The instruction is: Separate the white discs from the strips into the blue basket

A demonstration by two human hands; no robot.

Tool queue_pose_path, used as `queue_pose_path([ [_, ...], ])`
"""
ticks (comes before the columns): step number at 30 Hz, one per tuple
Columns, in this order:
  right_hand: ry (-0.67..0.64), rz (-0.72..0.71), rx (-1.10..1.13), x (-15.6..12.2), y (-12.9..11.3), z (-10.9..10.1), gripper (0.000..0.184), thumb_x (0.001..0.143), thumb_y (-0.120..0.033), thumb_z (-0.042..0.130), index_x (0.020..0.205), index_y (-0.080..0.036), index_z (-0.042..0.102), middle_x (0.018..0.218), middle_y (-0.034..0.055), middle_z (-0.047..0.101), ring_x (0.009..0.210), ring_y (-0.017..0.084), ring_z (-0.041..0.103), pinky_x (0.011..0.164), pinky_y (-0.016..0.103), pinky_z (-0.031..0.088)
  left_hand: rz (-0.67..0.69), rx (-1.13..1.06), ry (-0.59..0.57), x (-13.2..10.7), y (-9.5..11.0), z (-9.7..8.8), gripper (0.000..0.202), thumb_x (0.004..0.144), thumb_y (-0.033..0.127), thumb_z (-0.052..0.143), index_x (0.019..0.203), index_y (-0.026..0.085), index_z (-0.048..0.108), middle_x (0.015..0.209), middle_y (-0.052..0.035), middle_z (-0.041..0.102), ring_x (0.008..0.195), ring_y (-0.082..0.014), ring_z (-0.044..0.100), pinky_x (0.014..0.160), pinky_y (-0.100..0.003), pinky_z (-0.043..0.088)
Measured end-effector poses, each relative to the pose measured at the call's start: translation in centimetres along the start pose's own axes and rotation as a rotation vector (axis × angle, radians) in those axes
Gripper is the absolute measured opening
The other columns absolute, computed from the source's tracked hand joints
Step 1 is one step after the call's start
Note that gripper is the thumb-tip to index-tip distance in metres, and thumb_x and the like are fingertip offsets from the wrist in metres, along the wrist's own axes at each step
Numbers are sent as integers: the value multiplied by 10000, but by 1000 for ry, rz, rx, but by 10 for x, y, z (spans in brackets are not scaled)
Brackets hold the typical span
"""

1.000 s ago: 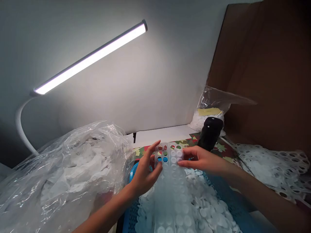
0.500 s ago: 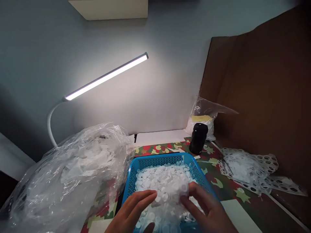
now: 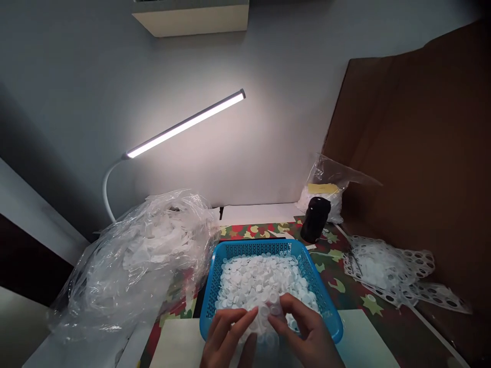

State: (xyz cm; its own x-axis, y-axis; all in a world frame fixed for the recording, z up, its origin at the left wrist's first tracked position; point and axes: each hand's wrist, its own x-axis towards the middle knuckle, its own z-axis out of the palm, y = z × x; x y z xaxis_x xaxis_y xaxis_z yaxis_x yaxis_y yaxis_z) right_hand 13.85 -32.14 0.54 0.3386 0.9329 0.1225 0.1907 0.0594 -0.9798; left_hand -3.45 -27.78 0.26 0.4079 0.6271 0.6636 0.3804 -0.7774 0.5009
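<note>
- The left hand sits at the near edge of the basket, its fingers curled inward and pinching one side of a translucent perforated plastic strip;
- the right hand is closed in the same way on the other side, thumb and fingers bent toward the left hand, so the strip is gripped between both hands;
- the strip, with white discs set in it, is bunched just above the near rim, and its lower part is hidden behind the hands;
- a blue mesh plastic basket lies directly beyond the hands and touches them at its near edge; it is heaped with loose white plastic discs;
- a crumpled clear plastic bag holding white pieces lies just left of the basket;
- a black cylindrical container stands upright beyond the basket, near a clear bag with a yellow label;
- a white perforated sheet lies to the right, against a brown cardboard panel;
- all this rests on a camouflage-printed mat; a white-bar desk lamp shines above.
</note>
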Motion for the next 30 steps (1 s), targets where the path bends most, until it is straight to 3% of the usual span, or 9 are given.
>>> queue_pose_path([
  [3,-36,-26,58,2,-3,10,258,796,-437,638,712,-195,599,706,3,538,707,169,542,693,233,466,10,47,-54,20,-7,-6,349,896,201,543,1238,270,559,975,-63,638,906,-191,611,754,-276,534],
  [7,-22,-28,127,2,-6,22,246,843,-402,601,719,-190,589,737,7,510,725,156,525,690,217,450,170,11,-179,47,-18,-15,255,867,167,594,1111,231,626,885,-38,667,803,-178,612,705,-301,507],
  [11,-124,-20,72,4,-12,22,234,893,-380,529,760,-198,590,764,18,494,728,158,512,674,223,439,156,-94,-261,64,-21,-25,200,817,137,653,1004,206,658,793,-14,688,696,-162,592,637,-292,458],
  [17,-322,29,-9,18,-27,21,233,897,-351,508,718,-203,507,699,-7,437,672,145,472,622,218,405,28,-242,-345,69,-31,-37,116,819,109,641,900,184,677,739,-14,678,675,-147,569,641,-281,431],
  [22,-410,100,-28,31,-38,22,185,884,-348,517,780,-212,587,720,-1,511,695,155,525,652,226,408,-83,-361,-427,65,-46,-44,97,862,106,583,890,164,655,762,-30,655,708,-138,565,653,-261,429],
  [27,-443,234,-15,38,-38,25,158,865,-346,551,789,-212,588,765,-1,555,749,156,547,712,223,429,-24,-305,-580,72,-52,-48,100,904,95,489,887,144,575,792,-42,624,694,-134,526,613,-250,407],
  [30,-451,296,-57,45,-41,26,153,876,-348,549,822,-208,582,822,10,573,789,158,541,724,224,433,9,-219,-598,79,-54,-48,106,907,89,448,863,136,532,744,-36,565,643,-126,494,564,-238,391],
])
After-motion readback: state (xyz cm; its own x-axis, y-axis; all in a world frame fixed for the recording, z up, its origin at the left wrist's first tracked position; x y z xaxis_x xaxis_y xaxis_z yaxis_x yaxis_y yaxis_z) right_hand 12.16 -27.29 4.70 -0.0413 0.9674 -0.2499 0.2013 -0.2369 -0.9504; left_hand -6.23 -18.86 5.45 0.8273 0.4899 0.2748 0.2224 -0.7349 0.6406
